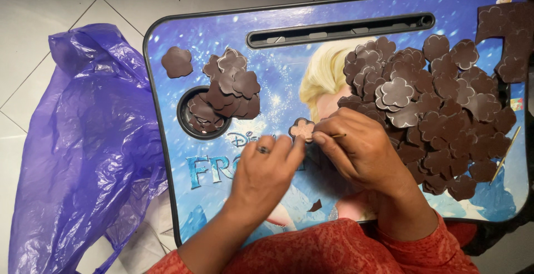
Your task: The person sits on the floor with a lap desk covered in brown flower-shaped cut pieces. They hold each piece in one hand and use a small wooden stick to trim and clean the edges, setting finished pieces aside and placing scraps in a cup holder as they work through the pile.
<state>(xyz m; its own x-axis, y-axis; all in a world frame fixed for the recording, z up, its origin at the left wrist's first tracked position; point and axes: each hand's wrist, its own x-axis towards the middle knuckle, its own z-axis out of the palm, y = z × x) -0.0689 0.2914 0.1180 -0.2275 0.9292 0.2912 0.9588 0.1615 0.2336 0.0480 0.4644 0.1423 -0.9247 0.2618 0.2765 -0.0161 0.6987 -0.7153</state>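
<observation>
flower pile point(439, 107) crowds right; centre free

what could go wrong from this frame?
1. The thin stick in the right hand might tear the flower cutout that the left hand pins.
2. The right forearm lies against the big pile of cutouts; a shift could push pieces off the tray.
</observation>
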